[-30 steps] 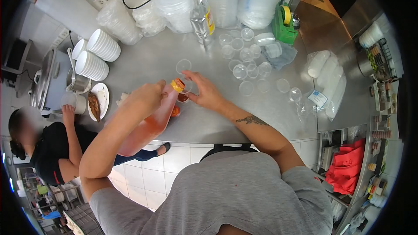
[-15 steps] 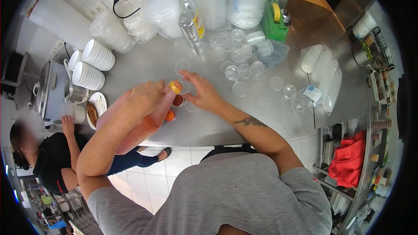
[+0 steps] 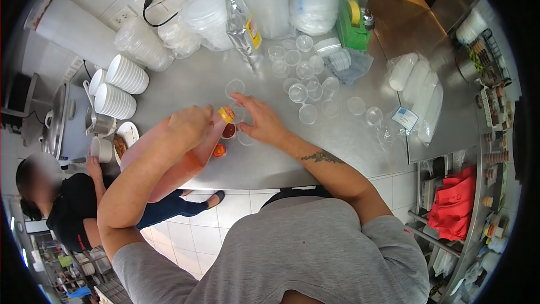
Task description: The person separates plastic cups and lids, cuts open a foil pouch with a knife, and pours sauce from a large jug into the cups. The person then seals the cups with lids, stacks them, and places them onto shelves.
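Note:
My left hand point(image 3: 192, 126) is wrapped round the upper part of a large clear plastic bottle point(image 3: 180, 171) of orange-red sauce, held tilted. Its yellow-rimmed mouth point(image 3: 226, 115) points toward a small clear plastic cup point(image 3: 239, 114). My right hand point(image 3: 263, 121) curls round that cup, thumb on the near side and fingers on the far side. Just below the bottle mouth stands a cup of red sauce point(image 3: 229, 131). A small round orange-red thing point(image 3: 219, 150), perhaps a cap, lies nearer the edge. Another clear cup point(image 3: 235, 88) sits beyond my right fingertips.
Several clear cups point(image 3: 305, 70) are spread over the steel counter point(image 3: 270, 160). Stacked white tubs point(image 3: 115, 101) and a plate of food point(image 3: 128, 133) stand left, near another person point(image 3: 73, 202). A green tape dispenser point(image 3: 353, 25) and bagged foam containers point(image 3: 413, 98) are right.
The bottle and both my hands stay almost in place. The camera view has shifted slightly. At left, the other person's head and hand have moved a little.

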